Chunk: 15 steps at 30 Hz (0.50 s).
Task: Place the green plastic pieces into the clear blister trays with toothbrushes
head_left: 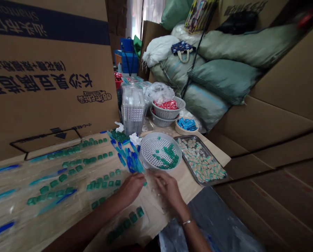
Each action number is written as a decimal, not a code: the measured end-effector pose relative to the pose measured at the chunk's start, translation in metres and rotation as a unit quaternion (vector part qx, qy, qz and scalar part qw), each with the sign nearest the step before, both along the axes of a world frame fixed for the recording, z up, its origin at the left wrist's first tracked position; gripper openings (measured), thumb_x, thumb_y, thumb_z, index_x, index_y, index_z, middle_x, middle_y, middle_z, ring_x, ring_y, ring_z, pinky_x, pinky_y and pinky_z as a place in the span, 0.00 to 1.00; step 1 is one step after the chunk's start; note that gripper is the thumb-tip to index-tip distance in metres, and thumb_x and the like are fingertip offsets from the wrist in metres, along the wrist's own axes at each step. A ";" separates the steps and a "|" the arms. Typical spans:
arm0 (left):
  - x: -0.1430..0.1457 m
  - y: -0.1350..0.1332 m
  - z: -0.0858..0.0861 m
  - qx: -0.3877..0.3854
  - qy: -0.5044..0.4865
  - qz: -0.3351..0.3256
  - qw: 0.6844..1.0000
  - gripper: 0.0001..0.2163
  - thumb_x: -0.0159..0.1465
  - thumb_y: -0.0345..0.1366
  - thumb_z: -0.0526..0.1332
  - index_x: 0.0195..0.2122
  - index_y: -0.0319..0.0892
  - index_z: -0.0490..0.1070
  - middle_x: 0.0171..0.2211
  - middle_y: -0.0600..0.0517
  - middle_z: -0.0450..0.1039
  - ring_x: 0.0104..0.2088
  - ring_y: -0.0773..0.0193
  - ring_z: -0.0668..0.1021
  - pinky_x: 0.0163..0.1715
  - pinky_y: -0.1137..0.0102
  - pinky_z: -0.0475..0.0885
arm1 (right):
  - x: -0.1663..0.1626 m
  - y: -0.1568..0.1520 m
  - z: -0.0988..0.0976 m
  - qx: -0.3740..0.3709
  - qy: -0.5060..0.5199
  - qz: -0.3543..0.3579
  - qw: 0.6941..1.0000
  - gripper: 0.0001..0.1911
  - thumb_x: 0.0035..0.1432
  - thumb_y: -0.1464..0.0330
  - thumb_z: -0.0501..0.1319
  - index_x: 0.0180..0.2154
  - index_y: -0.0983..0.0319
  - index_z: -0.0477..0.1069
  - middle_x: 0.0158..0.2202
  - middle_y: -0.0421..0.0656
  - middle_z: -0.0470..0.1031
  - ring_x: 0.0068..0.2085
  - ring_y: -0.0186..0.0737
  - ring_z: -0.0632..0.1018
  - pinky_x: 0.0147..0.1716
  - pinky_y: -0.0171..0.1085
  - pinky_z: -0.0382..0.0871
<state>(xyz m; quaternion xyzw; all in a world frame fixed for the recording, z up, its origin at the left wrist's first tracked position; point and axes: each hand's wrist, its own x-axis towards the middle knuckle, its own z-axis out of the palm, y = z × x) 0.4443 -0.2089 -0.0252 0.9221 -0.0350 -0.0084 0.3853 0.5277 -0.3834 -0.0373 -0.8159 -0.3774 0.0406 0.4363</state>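
While fingers (pixel 140 177) flank green cube (pixel 145 183), upside-down carton (pixel 48 115), "Shantou" lettering (pixel 23 14)

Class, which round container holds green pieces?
The wide, shallow grey tray with holes, beside the metal tray; the small bowl holds blue packets, the upper basket red ones.

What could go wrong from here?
The metal tray seems to jut past the table's edge, so a bump might tip it. The left forearm passes close to green cubes and could scatter some. The right hand is near the perforated basin and might jostle it.
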 end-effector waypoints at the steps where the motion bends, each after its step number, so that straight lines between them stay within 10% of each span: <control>1: 0.003 -0.001 -0.002 -0.010 -0.006 -0.030 0.999 0.10 0.56 0.23 0.53 0.24 0.43 0.69 0.28 0.52 0.70 0.35 0.61 0.71 0.42 0.68 0.64 | 0.013 -0.005 0.005 -0.014 -0.018 -0.032 0.999 0.08 0.59 0.70 0.54 0.36 0.59 0.72 0.34 0.44 0.74 0.36 0.40 0.74 0.36 0.36 0.66; 7: 0.013 -0.003 -0.021 0.001 -0.016 -0.079 0.997 0.12 0.58 0.24 0.51 0.20 0.42 0.62 0.25 0.52 0.65 0.30 0.62 0.69 0.36 0.68 0.63 | 0.089 -0.004 0.017 -0.215 -0.075 -0.077 0.971 0.10 0.55 0.75 0.55 0.31 0.61 0.75 0.34 0.47 0.75 0.37 0.42 0.73 0.37 0.36 0.62; 15: 0.010 -0.007 -0.030 0.055 -0.012 -0.074 0.996 0.10 0.58 0.22 0.50 0.23 0.42 0.62 0.29 0.51 0.66 0.33 0.62 0.69 0.36 0.68 0.63 | 0.116 0.019 -0.005 -0.194 -0.036 -0.030 0.980 0.12 0.42 0.81 0.57 0.27 0.62 0.75 0.28 0.42 0.75 0.30 0.37 0.73 0.31 0.32 0.61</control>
